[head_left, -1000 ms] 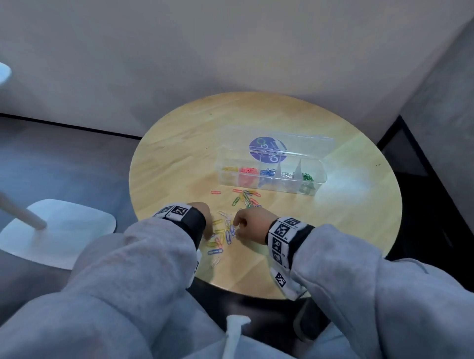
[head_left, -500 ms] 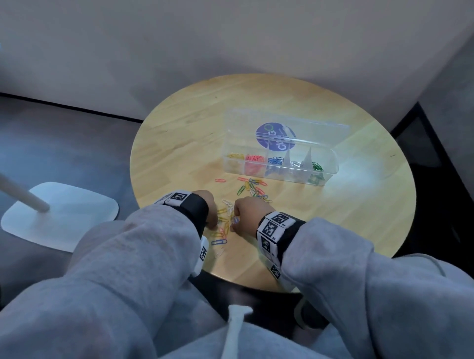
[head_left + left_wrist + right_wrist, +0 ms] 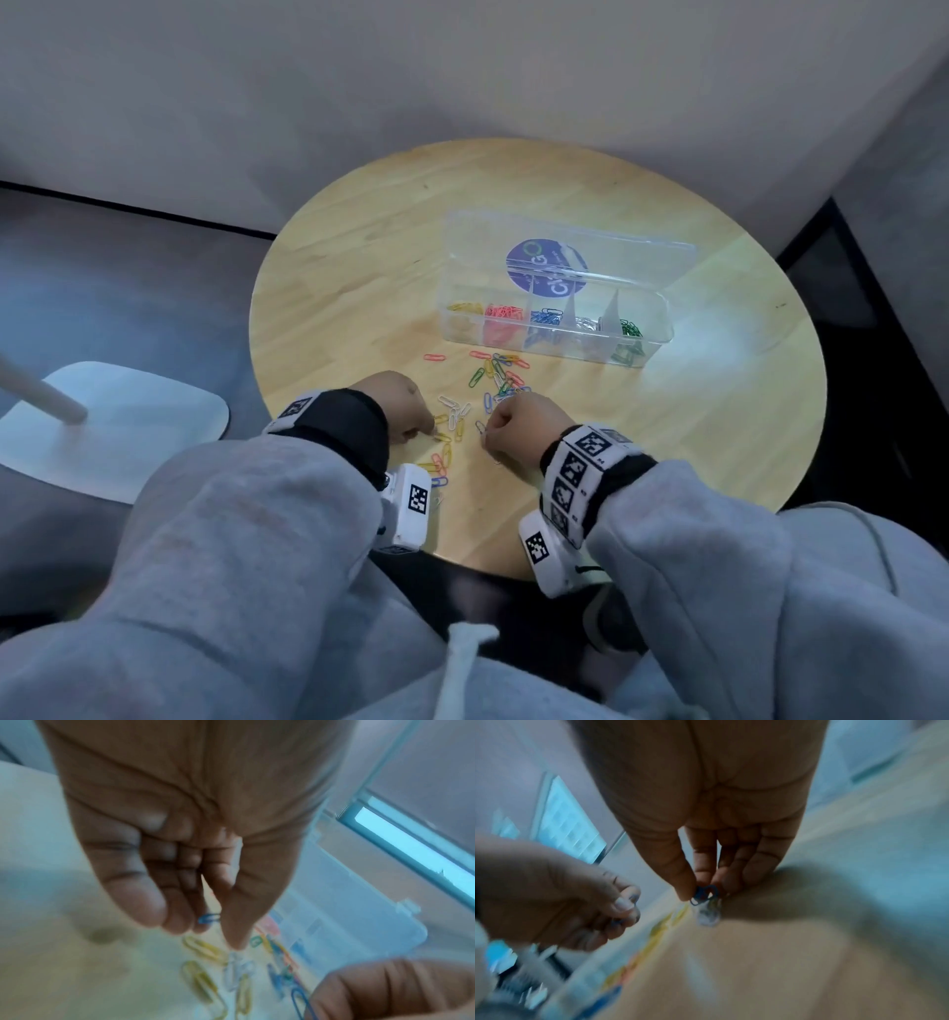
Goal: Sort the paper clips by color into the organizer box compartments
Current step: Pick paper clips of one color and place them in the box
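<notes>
While we are working over the loose pile, here is how things are lying:

Clips: the clips [image 3: 495, 377] are lying scattered on the bench [image 3: 354, 288], between our hands and the box [image 3: 557, 329], whose compartments are already holding yellow, red, blue, clear and green ones.

Right grip: our right hand [image 3: 706, 805] is pinching a blue clip [image 3: 704, 894] between thumb and fingertips, just above the bench.

Left grip: our left hand [image 3: 195, 833] is curling its fingers round another blue clip [image 3: 209, 918].

Handling: we are judging the clips light, thin, stiff and slick-coated, so they are likely sliding flat and tangling with neighbours.

Hold: we are advising a fingertip pinch across the rounded end, lifting one edge first.
</notes>
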The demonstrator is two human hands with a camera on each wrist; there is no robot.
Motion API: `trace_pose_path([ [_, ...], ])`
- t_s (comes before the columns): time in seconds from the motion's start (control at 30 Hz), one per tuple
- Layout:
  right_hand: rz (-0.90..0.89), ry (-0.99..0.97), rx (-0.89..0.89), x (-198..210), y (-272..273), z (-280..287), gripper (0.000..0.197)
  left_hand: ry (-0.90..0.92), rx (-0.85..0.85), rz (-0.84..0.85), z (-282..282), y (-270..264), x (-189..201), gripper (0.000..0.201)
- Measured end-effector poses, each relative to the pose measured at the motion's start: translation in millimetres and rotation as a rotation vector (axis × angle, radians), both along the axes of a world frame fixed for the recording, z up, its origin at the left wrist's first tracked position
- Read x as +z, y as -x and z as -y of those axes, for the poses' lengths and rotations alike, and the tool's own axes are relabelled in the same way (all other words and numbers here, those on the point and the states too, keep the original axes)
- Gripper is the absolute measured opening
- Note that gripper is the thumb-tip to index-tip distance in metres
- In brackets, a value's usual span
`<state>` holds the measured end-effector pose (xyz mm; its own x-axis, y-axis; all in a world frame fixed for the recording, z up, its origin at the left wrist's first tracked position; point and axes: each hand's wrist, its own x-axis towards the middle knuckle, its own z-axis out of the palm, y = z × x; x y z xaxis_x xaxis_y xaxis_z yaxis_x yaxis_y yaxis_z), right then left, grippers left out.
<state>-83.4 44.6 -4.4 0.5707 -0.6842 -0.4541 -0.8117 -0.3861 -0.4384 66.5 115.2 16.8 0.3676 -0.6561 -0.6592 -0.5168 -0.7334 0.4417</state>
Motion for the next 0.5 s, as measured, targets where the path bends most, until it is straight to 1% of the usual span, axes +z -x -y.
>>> trace_pose_path([
  [0.07,0.119,-0.077,-0.163,-2,8,5,0.013,0.065,0.041,-0.089,-1,-2,2,0.029],
  [0.1,0.195,-0.157,-0.255,-3,13,8,0.015,0.096,0.062,-0.126,-1,-2,3,0.031],
  [0.13,0.27,-0.254,-0.334,-2,17,11,0.019,0.136,0.093,-0.167,0,-2,4,0.032],
  [0.2,0.384,-0.423,-0.422,0,25,18,0.024,0.207,0.19,-0.292,2,1,9,0.026],
  [0.27,0.499,-0.55,-0.501,4,32,22,0.022,0.246,0.277,-0.432,3,6,14,0.023],
  [0.33,0.633,-0.678,-0.609,7,36,23,0.022,0.255,0.334,-0.511,5,11,19,0.024],
  [0.43,0.74,-0.838,-0.733,9,43,22,0.029,0.255,0.377,-0.53,5,15,21,0.029],
  [0.5,0.776,-0.912,-0.802,9,46,21,0.029,0.225,0.37,-0.469,7,17,20,0.028],
])
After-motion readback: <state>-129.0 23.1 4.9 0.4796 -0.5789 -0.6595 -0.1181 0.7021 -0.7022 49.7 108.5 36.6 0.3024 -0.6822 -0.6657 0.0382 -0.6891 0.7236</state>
